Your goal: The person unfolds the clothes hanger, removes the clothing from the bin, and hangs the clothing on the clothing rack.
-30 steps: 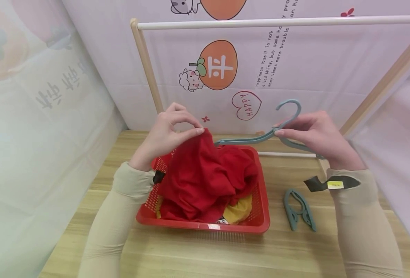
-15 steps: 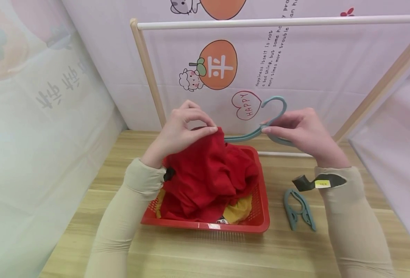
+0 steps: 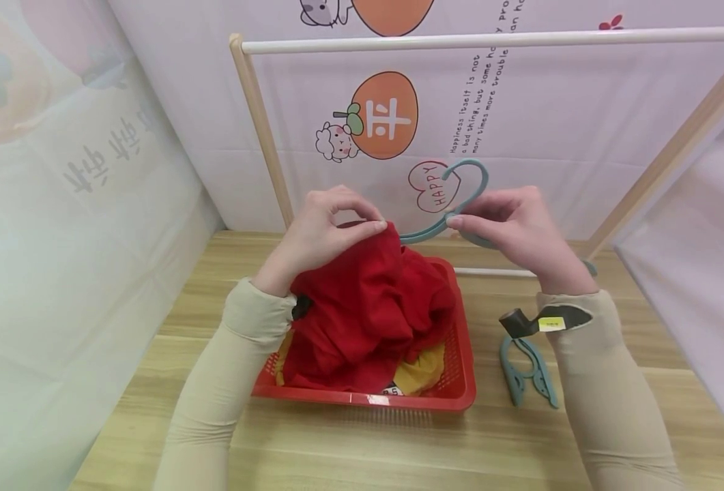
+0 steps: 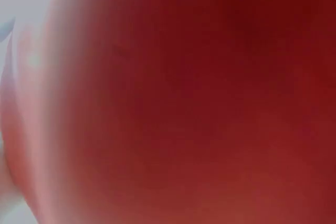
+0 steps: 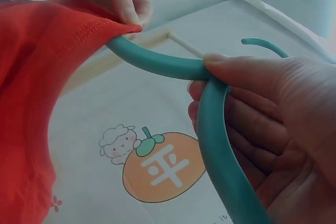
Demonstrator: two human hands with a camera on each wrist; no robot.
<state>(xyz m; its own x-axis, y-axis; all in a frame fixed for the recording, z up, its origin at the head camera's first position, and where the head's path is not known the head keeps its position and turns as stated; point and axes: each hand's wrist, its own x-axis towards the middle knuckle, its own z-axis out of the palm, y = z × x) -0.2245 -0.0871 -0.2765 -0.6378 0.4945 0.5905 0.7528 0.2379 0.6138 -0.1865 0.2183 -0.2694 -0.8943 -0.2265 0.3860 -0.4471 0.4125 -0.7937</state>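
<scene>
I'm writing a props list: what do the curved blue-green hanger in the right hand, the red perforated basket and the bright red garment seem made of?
Curved blue-green hanger: probably moulded plastic, satin finish; smooth, rounded arms.
Red perforated basket: likely plastic, glossy; its front rim catches light.
Bright red garment: matte cloth, with soft folds and a stitched edge; fibre unclear.

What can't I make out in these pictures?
Head view: one end of the held hanger, under the red garment.
Head view: rest of the yellow cloth, under that garment.
Head view: right end of the top rail, past the edge.
Left wrist view: grip of the left hand, behind the blurred red garment.
</scene>
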